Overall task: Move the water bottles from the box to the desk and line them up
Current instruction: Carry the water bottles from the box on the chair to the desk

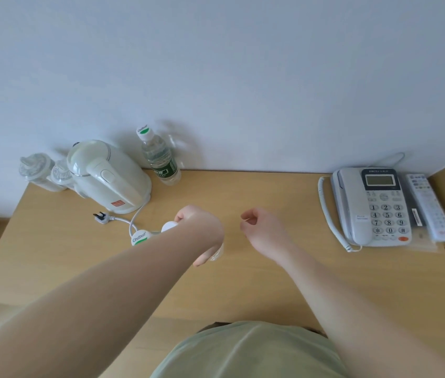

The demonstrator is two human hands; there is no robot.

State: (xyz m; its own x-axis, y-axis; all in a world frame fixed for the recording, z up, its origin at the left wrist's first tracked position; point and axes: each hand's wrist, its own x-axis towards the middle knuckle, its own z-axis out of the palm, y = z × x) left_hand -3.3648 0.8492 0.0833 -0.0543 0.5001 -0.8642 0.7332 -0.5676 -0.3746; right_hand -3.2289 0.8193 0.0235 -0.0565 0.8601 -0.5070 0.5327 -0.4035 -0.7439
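My left hand (202,230) reaches over the middle of the wooden desk (270,282) and grips a clear water bottle; its white cap (168,226) shows left of my knuckles and a bit of clear plastic (217,252) shows by my thumb. A second bottle's white-and-green cap (138,237) pokes out beside my forearm, which hides its body. A third bottle (161,159) with a green label stands upright at the back by the wall. My right hand (259,227) hovers to the right with loosely curled fingers, holding nothing. No box is in view.
A white electric kettle (106,175) stands at the back left with its cord and plug (101,216) on the desk, two wrapped cups (44,170) behind it. A grey phone (373,205) and a remote (428,205) lie at the right edge.
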